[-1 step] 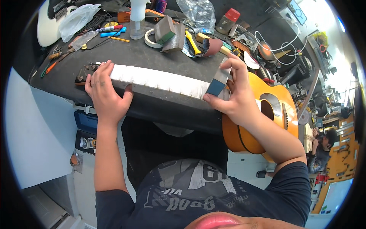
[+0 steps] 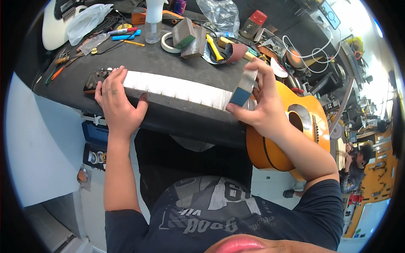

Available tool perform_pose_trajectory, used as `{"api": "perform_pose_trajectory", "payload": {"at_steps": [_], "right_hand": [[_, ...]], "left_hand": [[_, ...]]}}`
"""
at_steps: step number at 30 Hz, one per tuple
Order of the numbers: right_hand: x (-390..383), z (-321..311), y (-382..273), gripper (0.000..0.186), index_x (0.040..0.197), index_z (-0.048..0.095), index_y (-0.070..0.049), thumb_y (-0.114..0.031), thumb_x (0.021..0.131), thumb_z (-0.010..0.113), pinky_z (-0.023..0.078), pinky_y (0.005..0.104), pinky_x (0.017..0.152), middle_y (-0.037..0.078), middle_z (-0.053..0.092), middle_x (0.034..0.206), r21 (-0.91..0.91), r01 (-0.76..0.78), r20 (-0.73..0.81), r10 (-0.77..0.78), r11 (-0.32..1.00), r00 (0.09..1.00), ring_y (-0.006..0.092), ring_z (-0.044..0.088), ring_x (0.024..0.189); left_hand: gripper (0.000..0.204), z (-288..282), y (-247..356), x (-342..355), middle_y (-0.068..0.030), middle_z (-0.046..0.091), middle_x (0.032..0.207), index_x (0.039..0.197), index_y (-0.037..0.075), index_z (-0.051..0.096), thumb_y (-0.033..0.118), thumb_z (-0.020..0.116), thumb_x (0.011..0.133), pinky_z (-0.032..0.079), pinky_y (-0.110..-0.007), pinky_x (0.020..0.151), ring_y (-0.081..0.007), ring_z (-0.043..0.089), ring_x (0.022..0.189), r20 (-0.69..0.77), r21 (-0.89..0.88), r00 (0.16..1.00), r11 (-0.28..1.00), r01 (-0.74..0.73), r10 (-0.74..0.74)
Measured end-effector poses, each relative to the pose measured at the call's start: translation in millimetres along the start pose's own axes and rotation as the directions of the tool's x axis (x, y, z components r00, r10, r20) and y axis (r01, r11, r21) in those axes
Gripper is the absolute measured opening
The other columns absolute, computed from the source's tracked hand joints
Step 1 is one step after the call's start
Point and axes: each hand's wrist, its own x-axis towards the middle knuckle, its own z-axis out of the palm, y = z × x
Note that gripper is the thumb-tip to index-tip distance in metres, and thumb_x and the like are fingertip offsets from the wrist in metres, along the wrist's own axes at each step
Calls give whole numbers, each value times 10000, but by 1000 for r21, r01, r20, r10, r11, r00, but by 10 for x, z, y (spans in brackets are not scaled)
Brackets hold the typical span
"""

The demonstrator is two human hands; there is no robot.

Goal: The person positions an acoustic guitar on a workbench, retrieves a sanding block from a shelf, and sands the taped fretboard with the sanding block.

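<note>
An acoustic guitar (image 2: 270, 147) with an orange-yellow top lies across the bench, its neck pointing left. White tape-like covering (image 2: 181, 89) runs along the fingerboard, with thin dark lines across it. My left hand (image 2: 118, 103) is closed around the neck beside the dark headstock (image 2: 90, 84), fingers over the top and thumb at the near side. Between the thumb and fingers of my right hand (image 2: 265, 101) is a rectangular grey block (image 2: 248, 79) with a dark blue end. It stands tilted over the body end of the fingerboard; whether it touches is hard to tell.
Behind the neck are grey metal-looking blocks (image 2: 194, 44), a tape roll (image 2: 168, 43), a curled brown abrasive strip (image 2: 235, 53), a yellow-handled tool (image 2: 214, 47) and a spray bottle (image 2: 153, 25). Tools crowd the right. Another person (image 2: 356, 164) sits at far right.
The block in my right hand has tipped slightly, showing more of its side, and the fingers have shifted a little with it. My left hand stays in place on the neck.
</note>
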Motion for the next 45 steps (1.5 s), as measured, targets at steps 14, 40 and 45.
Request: {"api": "perform_pose_trajectory", "payload": {"at_steps": [14,40,45], "right_hand": [[489,75,-243,866,1521,564,-134,-176,778,1008,513,444,1167,158,606,1427,-293,6,173,47,956,984,337,615,1368],[290,72,-197,1299,1731,262,-28,-278,726,1044,399,492,1297,253,473,1682,-299,56,151,-10,953,988,437,481,1576],[101,178,-337,1242,1693,332,-36,-295,719,1057,431,489,1268,273,504,1638,-237,288,251,-228,928,941,438,543,1509]], "left_hand": [[792,-58,8,-13,-97,620,1557,1514,83,564,261,840,793,217,-591,1324,-302,514,1528,2,17,1000,1000,-12,12],[807,-44,41,-16,-112,600,1577,1512,72,557,269,838,782,223,-602,1315,-312,503,1534,7,-7,999,999,-38,38],[806,-13,29,56,-110,600,1570,1510,72,558,275,837,782,220,-606,1316,-317,505,1529,6,1,1000,1000,-21,21]]}}
